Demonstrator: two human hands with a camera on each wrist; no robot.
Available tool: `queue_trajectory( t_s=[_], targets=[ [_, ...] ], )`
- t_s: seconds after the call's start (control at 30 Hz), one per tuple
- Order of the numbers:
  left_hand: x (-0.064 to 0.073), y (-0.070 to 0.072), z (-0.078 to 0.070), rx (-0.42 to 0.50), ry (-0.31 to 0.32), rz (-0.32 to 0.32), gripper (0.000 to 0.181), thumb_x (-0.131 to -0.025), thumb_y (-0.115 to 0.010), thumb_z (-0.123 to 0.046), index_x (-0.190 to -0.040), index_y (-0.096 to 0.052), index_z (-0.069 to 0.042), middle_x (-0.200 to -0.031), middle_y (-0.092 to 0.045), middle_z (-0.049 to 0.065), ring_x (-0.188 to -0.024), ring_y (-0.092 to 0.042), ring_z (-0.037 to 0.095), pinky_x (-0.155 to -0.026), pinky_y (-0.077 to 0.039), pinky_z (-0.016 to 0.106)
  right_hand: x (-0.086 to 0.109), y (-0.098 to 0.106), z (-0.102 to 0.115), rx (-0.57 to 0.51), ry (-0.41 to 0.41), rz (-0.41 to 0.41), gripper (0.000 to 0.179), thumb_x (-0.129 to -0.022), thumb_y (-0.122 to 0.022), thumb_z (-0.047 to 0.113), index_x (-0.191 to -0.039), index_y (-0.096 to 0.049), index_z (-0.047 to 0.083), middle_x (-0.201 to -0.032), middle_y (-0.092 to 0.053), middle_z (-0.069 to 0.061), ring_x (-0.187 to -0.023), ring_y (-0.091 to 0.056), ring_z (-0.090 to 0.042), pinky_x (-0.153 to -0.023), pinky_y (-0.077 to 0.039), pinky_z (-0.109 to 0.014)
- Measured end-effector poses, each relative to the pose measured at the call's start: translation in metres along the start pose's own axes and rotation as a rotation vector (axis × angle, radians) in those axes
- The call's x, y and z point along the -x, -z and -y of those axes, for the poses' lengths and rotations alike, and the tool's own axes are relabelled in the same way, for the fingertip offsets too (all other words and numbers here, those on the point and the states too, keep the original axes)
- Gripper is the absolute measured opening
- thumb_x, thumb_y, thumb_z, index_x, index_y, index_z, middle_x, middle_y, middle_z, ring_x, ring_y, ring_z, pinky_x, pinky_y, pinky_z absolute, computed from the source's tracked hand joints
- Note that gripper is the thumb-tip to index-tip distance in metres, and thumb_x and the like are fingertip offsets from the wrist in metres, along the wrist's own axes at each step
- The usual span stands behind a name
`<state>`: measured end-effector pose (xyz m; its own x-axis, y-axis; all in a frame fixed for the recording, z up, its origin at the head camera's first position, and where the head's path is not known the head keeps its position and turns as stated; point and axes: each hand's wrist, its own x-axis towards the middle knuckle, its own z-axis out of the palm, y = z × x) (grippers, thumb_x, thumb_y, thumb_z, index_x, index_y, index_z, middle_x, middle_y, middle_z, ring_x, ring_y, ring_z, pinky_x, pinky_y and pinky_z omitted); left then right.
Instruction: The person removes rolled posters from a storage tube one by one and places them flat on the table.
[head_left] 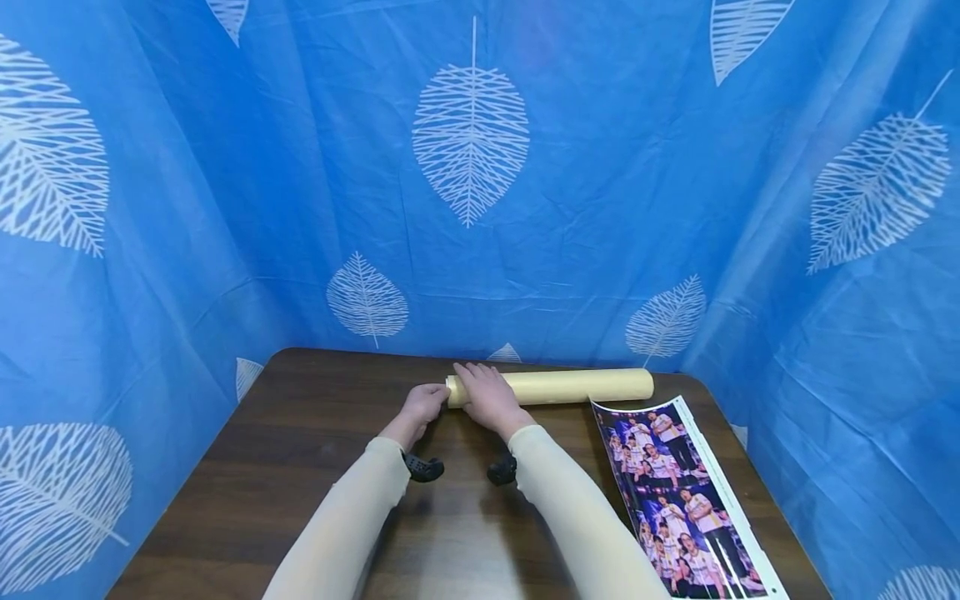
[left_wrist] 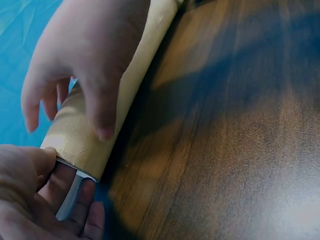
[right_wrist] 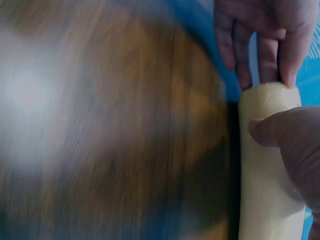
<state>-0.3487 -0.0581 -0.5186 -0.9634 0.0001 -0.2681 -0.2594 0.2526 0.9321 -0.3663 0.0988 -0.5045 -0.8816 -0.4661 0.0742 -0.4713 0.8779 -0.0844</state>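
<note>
A long pale yellow tube (head_left: 577,387) lies across the back of the wooden table. At its left end, my left hand (head_left: 425,403) pinches the rim. In the left wrist view the left thumb (left_wrist: 46,159) sits on the outside, the fingers at the open end. A whitish strip (left_wrist: 70,197) shows among those fingers. My right hand (head_left: 489,397) lies over the tube just beside the left one. Its thumb (right_wrist: 267,131) is against the near side, and its fingers (left_wrist: 50,102) curve down over the far side.
A printed sheet (head_left: 678,492) with group photos lies on the right of the table (head_left: 300,467), its upper left corner curling up by the tube. Blue cloth (head_left: 570,208) with white leaf shapes hangs behind and at both sides. A black band (head_left: 423,468) is on the left wrist.
</note>
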Motion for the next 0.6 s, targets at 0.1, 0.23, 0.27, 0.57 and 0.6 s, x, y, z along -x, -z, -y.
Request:
queue_trajectory(
  t_s=[0.1,0.23,0.27,0.57,0.6],
  targets=[
    [0.000,0.001,0.001,0.023,0.016,0.018,0.038,-0.108,-0.051,-0.019,-0.137,-0.063,0.003,-0.134,-0.061,0.019,-0.116,-0.056,0.031,-0.101,-0.048,0.047,-0.003,0.003,0.008,-0.017,0.000,0.047,0.070,-0.096,-0.073,0.019,-0.158,-0.040,0.015,-0.156,-0.046,-0.012,-0.145,-0.039,-0.033,-0.121,-0.026,-0.051],
    [0.000,0.003,0.000,0.058,0.025,0.038,0.037,-0.109,-0.050,-0.018,-0.136,-0.062,0.004,-0.134,-0.061,0.020,-0.119,-0.056,0.032,-0.102,-0.049,0.047,-0.005,0.004,0.014,-0.011,-0.002,0.068,0.058,-0.100,-0.067,0.018,-0.155,-0.046,0.018,-0.152,-0.051,-0.010,-0.143,-0.043,-0.032,-0.120,-0.026,-0.055],
    [0.000,0.003,0.000,0.066,0.028,0.041,0.037,-0.109,-0.050,-0.018,-0.136,-0.061,0.004,-0.134,-0.061,0.020,-0.119,-0.057,0.032,-0.102,-0.049,0.046,-0.005,0.005,0.015,-0.008,-0.003,0.063,0.056,-0.101,-0.066,0.017,-0.154,-0.048,0.018,-0.151,-0.052,-0.010,-0.141,-0.045,-0.031,-0.119,-0.027,-0.056],
    [-0.001,0.006,-0.002,0.063,0.061,0.048,0.035,-0.110,-0.049,-0.019,-0.133,-0.065,0.002,-0.127,-0.063,0.019,-0.110,-0.057,0.032,-0.100,-0.049,0.044,-0.009,0.004,0.016,-0.005,-0.012,0.075,0.046,-0.104,-0.062,0.018,-0.149,-0.054,0.022,-0.147,-0.056,-0.008,-0.139,-0.047,-0.030,-0.118,-0.029,-0.058],
    [-0.001,0.006,-0.002,0.065,0.063,0.049,0.035,-0.109,-0.049,-0.019,-0.134,-0.064,0.003,-0.127,-0.063,0.019,-0.110,-0.057,0.032,-0.100,-0.049,0.044,-0.009,0.004,0.016,0.001,-0.007,0.068,0.045,-0.103,-0.062,0.018,-0.148,-0.055,0.022,-0.145,-0.057,-0.008,-0.138,-0.049,-0.030,-0.117,-0.030,-0.058]
  ],
)
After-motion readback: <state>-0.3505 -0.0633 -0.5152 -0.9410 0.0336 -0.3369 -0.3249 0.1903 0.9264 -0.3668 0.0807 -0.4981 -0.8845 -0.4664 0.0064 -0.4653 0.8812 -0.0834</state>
